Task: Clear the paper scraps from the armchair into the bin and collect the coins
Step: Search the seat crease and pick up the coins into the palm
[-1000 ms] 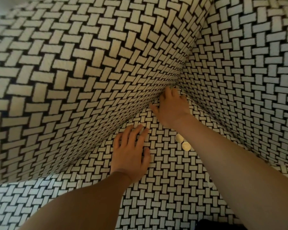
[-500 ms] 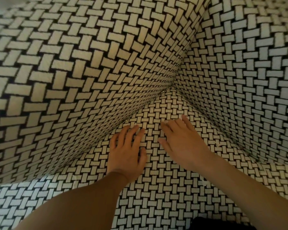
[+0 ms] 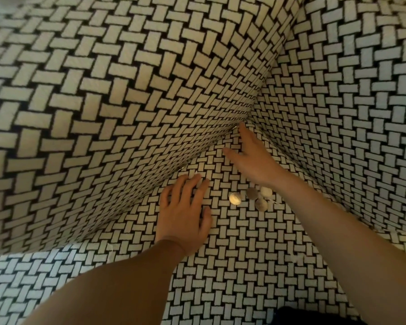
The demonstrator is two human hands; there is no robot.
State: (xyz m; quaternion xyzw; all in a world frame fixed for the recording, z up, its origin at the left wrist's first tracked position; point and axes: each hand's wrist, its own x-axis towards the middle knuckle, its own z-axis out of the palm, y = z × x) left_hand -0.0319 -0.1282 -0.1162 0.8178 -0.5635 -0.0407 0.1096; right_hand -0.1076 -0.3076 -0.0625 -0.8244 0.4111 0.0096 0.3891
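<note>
Several coins (image 3: 251, 198) lie in a loose cluster on the armchair seat (image 3: 232, 266), which is covered in black-and-white basket-weave fabric. My left hand (image 3: 185, 214) rests flat on the seat with fingers spread, just left of the coins. My right hand (image 3: 251, 158) stretches past the coins with straight fingers, its fingertips at the back corner crease where seat, backrest and armrest meet. Something small and shiny (image 3: 235, 129) shows at that crease by the fingertips. A few tiny white scraps (image 3: 273, 201) lie by the coins.
The backrest cushion (image 3: 103, 102) rises on the left and the armrest (image 3: 349, 102) on the right, closing the corner in. A dark object (image 3: 314, 316) shows at the bottom edge. No bin is in view.
My right hand has moved from the seat up into the back corner, uncovering the coin cluster it had covered. My left hand has stayed flat in place.
</note>
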